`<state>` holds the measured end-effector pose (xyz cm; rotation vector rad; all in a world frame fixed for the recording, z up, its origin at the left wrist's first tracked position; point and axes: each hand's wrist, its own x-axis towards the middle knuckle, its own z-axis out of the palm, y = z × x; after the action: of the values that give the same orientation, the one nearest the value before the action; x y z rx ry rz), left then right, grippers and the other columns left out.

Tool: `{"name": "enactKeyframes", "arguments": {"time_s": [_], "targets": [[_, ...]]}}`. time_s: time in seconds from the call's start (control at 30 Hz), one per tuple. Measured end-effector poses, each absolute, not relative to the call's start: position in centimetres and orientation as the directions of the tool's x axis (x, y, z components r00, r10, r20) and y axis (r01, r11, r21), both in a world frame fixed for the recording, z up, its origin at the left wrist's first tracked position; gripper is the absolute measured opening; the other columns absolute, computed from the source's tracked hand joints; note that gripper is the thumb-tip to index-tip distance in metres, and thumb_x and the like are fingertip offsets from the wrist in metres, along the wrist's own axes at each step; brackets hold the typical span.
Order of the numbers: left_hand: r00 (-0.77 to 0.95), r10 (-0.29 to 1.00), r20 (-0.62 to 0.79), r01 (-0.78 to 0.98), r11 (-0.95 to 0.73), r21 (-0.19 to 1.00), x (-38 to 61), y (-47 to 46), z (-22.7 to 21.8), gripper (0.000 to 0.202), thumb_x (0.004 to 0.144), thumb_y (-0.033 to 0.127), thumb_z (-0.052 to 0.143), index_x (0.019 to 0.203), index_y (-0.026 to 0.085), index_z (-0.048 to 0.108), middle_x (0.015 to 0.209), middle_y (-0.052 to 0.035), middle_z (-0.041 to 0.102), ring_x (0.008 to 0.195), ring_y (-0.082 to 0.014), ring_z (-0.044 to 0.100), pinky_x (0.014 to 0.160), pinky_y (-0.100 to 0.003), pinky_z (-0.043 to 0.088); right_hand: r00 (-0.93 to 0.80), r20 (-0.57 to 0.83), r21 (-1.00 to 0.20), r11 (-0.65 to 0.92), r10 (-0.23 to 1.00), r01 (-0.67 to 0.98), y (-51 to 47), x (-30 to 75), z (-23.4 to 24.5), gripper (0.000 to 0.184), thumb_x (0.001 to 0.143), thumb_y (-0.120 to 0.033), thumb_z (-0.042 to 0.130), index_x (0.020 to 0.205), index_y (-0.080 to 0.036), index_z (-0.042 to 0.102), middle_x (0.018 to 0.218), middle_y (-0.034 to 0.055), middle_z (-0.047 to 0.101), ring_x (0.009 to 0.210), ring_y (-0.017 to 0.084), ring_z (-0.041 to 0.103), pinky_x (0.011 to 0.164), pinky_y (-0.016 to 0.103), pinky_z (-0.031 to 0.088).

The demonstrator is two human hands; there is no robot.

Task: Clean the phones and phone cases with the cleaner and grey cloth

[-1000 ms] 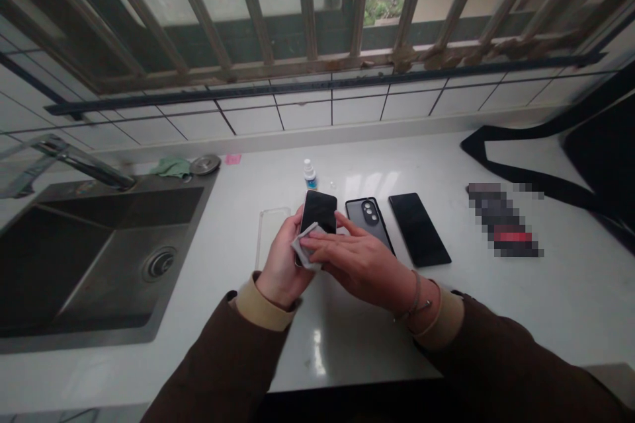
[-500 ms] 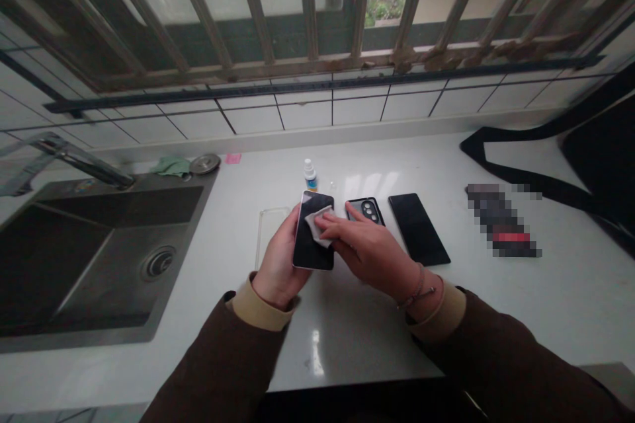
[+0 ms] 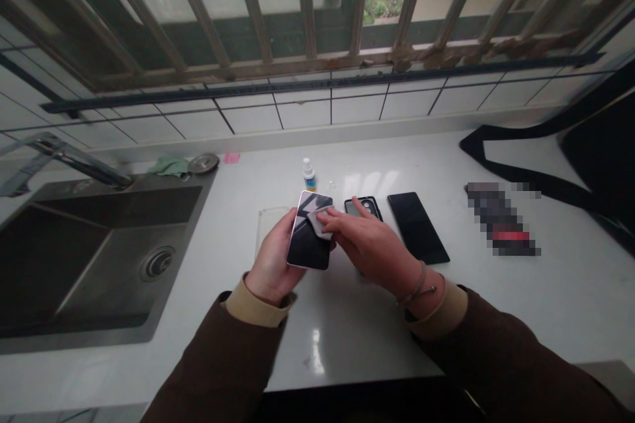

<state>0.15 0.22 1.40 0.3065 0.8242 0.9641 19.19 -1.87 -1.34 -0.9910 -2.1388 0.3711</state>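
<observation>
At the far left a shiny tap leans over a grey metal sink, whose round drain lies near its right side. Behind the sink's right corner sit a crumpled green cloth and, just beside it, a round metal strainer, with a small pink paper next along on the white worktop. Further right lies a clear phone case, partly covered by the left hand. That hand has its grip wrapped around a phone, supporting it by the left edge and from beneath. The phone is up off the worktop, dark screen facing up, with light reflected across its upper part. Beyond its top end a small white bottle with a blue and orange label stands upright. On the screen, toward the right, is a white cloth, held there by the right hand with its fingertips pressed down on it; the thumb is hidden. A black phone case with camera holes lies partly behind the right hand, and beside it a black phone rests flat. Well to the right is a pixelated object with a red patch, near a black strap reaching toward a large dark object at the edge
</observation>
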Motion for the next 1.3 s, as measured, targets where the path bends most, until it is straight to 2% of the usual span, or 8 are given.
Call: {"name": "enactKeyframes", "arguments": {"time_s": [0.17,0.27,0.4,0.6,0.9,1.07,1.2,1.3], "targets": [[0.381,0.776,-0.502,-0.491,0.63,0.601,0.3,-0.4,1.8,0.043,0.113,0.036,0.046,0.132,0.01,0.075,0.108,-0.0174,0.084,0.076,-0.0271,0.081,0.079,-0.042,0.066,-0.306,0.501,-0.538,0.568,0.81,0.622,-1.4,19.5,-1.6,0.029,0.108,-0.005,0.052,0.122,-0.024,0.068,0.145,0.0085,0.076,0.145,0.031,0.065,0.13,0.071,0.038],[0.345,0.787,-0.511,-0.527,0.613,0.589,0.4,-0.2,1.9,0.042,0.113,0.034,0.045,0.126,0.009,0.077,0.102,-0.0166,0.084,0.076,-0.0256,0.081,0.079,-0.039,0.066,-0.339,0.51,-0.533,0.6,0.791,0.597,-1.5,19.4,-1.5,0.027,0.109,-0.007,0.052,0.124,-0.023,0.068,0.145,0.0103,0.076,0.146,0.031,0.064,0.13,0.068,0.04],[0.245,0.813,-0.528,-0.637,0.546,0.544,0.4,0.6,1.7,0.043,0.112,0.029,0.043,0.111,0.006,0.08,0.092,-0.0163,0.083,0.081,-0.0251,0.082,0.085,-0.039,0.067,-0.49,0.535,-0.503,0.725,0.688,0.47,-2.1,19.1,-1.3,0.024,0.109,-0.01,0.055,0.124,-0.023,0.068,0.146,0.009,0.075,0.144,0.026,0.065,0.133,0.062,0.039],[0.246,0.815,-0.525,-0.651,0.54,0.533,-0.5,1.3,1.0,0.045,0.11,0.031,0.044,0.109,0.004,0.08,0.095,-0.0211,0.083,0.087,-0.0286,0.083,0.084,-0.041,0.069,-0.588,0.632,-0.448,0.857,0.505,0.254,-2.6,18.8,-0.5,0.027,0.107,-0.007,0.057,0.125,-0.022,0.07,0.138,0.0067,0.08,0.14,0.02,0.069,0.135,0.05,0.039],[0.255,0.793,-0.554,-0.664,0.559,0.496,-0.2,1.1,1.8,0.047,0.112,0.029,0.041,0.095,0.007,0.079,0.078,-0.015,0.08,0.081,-0.027,0.083,0.089,-0.041,0.069,-0.431,0.624,-0.508,0.758,0.652,0.41,-2.4,18.8,-1.0,0.019,0.11,-0.012,0.058,0.123,-0.02,0.071,0.138,0.0106,0.08,0.136,0.024,0.072,0.127,0.054,0.05],[0.275,0.791,-0.547,-0.663,0.568,0.487,-0.5,1.2,1.5,0.045,0.112,0.028,0.04,0.108,0.005,0.079,0.083,-0.0151,0.082,0.082,-0.0269,0.083,0.089,-0.042,0.068,-0.501,0.666,-0.481,0.832,0.552,0.277,-2.7,18.8,-0.5,0.024,0.11,-0.012,0.059,0.127,-0.023,0.071,0.136,0.007,0.081,0.136,0.018,0.072,0.132,0.047,0.045],[0.295,0.817,-0.497,-0.656,0.551,0.516,-0.5,0.9,1.4,0.043,0.113,0.028,0.042,0.114,0.007,0.079,0.089,-0.0132,0.084,0.075,-0.0217,0.08,0.089,-0.037,0.067,-0.442,0.607,-0.534,0.751,0.66,0.388,-2.5,19.0,-0.9,0.025,0.111,-0.014,0.057,0.128,-0.026,0.071,0.142,0.0062,0.078,0.14,0.021,0.069,0.132,0.054,0.043],[0.353,0.83,-0.433,-0.619,0.554,0.557,-0.2,0.4,1.5,0.041,0.113,0.032,0.044,0.124,0.009,0.078,0.099,-0.0137,0.085,0.088,-0.0249,0.082,0.094,-0.041,0.066,-0.343,0.596,-0.552,0.68,0.727,0.482,-2.2,19.1,-1.3,0.028,0.112,-0.013,0.054,0.129,-0.026,0.07,0.145,0.0077,0.076,0.144,0.023,0.066,0.132,0.06,0.042]]}}
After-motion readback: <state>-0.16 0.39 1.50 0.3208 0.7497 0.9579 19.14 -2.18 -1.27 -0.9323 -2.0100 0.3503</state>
